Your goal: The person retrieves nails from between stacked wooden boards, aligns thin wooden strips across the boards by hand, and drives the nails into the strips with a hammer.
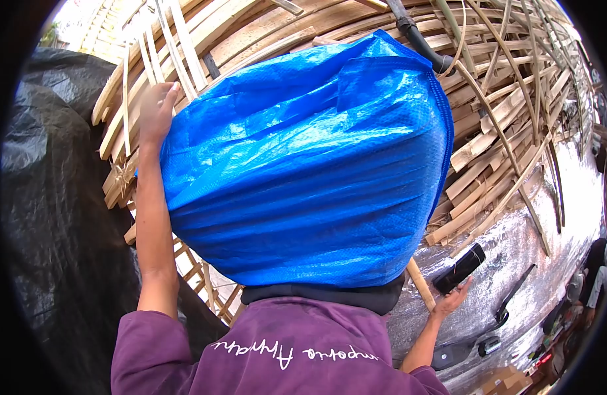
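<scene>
A blue woven plastic sheet (303,164) spreads over my lap and fills the middle of the view. My left hand (160,110) is at the sheet's upper left edge, blurred, with its fingers curled; what they hold cannot be made out. At the lower right my right hand (452,301) has its fingers closed at the lower end of a flat black object (459,268) that looks like a phone. A light wooden stick (420,284) runs from under the sheet to beside that hand.
Split wood or bamboo strips (488,164) are piled beyond and to the right of the sheet. Dark plastic sheeting (53,197) hangs on the left. Silvery sheeting (514,243) lies at the right, with a black strap-like item (514,293) and a cardboard piece (504,382).
</scene>
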A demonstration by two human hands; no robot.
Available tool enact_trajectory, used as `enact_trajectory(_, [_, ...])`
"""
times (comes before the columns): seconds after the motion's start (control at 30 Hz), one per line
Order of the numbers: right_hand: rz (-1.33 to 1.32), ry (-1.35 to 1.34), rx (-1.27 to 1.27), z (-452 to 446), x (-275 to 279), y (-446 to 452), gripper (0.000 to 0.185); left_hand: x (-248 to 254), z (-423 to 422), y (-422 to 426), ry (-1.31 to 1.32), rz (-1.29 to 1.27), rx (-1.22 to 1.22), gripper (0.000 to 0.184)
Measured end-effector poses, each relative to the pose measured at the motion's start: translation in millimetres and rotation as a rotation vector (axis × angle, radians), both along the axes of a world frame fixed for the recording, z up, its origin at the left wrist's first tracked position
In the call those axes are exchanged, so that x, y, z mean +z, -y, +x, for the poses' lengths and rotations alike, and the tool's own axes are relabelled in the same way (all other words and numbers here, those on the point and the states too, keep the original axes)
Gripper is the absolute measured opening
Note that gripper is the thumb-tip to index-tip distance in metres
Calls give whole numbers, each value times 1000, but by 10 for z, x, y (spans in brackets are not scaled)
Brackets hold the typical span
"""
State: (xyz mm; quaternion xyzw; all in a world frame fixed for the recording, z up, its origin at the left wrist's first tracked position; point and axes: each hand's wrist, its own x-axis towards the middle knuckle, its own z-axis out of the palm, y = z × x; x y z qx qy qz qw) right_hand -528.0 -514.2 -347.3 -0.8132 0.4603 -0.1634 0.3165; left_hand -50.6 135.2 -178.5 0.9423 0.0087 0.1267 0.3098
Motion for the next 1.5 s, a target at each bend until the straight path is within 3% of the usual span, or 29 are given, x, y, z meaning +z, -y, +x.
enact_trajectory(1.5, [137,134,-33,-86,-110,91,61,48,-8,96,-42,22,0,32])
